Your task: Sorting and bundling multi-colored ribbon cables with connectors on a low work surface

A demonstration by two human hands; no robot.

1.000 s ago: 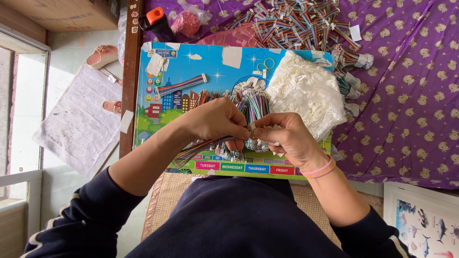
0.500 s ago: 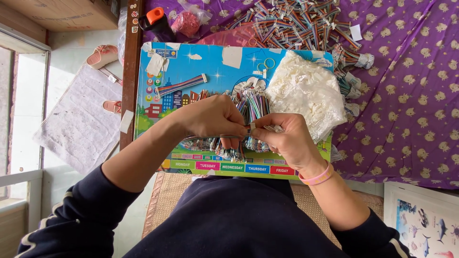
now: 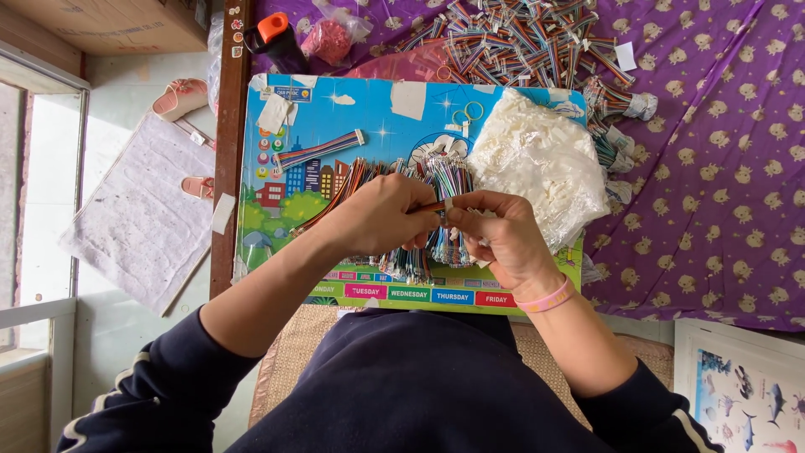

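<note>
My left hand (image 3: 381, 214) and my right hand (image 3: 496, 232) meet over a colourful picture board (image 3: 335, 126) on my lap. Between their fingertips they pinch one rainbow ribbon cable (image 3: 335, 195) with a small white connector at its end; the cable trails off to the left under my left hand. Beneath the hands lies a bunch of multicoloured wire cables (image 3: 446, 180). A single finished ribbon cable (image 3: 317, 151) lies apart on the board's upper left. A clear bag of small white connectors (image 3: 537, 159) sits just right of my hands.
A big heap of rainbow cables (image 3: 520, 42) lies on the purple patterned bedsheet (image 3: 721, 168) beyond the board. An orange-capped bottle (image 3: 277, 38) and a bag of pink bits (image 3: 329, 38) stand at the top. Sandals (image 3: 178, 96) and a mat (image 3: 138, 214) lie on the floor, left.
Both hands stay together over the board; the fingers have shifted slightly on the cable end. Nothing else moved.
</note>
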